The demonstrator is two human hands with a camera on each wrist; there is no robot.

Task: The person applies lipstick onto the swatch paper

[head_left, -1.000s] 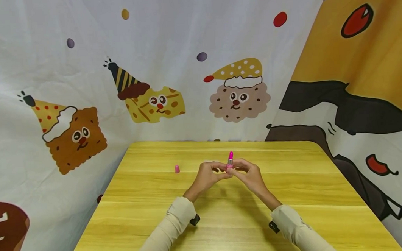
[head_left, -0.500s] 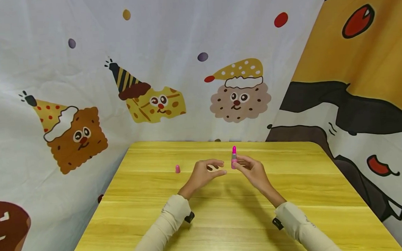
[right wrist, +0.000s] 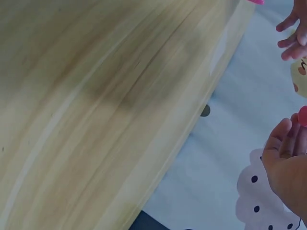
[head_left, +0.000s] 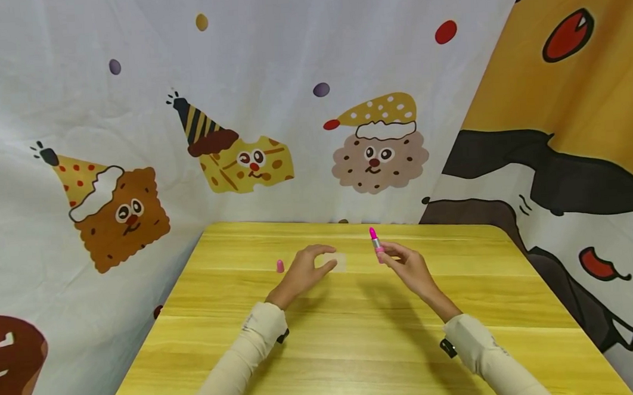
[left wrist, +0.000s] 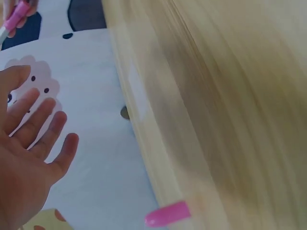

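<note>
My right hand point(head_left: 413, 271) pinches a lipstick by its pink base, held up above the table. The lipstick point(head_left: 375, 242) has a silver collar and a bright pink bullet on show, tilted slightly left at the top. To the left, my left hand point(head_left: 303, 272) is held over the table with fingers spread and nothing between them; its palm and fingers also show in the left wrist view. Just beyond that hand, the pink lipstick cap point(head_left: 280, 266) stands upright on the table. In the right wrist view only a bit of the lipstick point(right wrist: 302, 116) shows at the edge.
The wood-grain table point(head_left: 324, 352) reaches back to a printed cloth backdrop point(head_left: 266, 57) with cartoon biscuits and cheese. A pale square patch point(head_left: 340, 262) lies on the tabletop near the left fingertips.
Both hands were together at the lipstick. My left hand has let go and moved left towards the cap, while my right hand has carried the lipstick a little right and tilted it.
</note>
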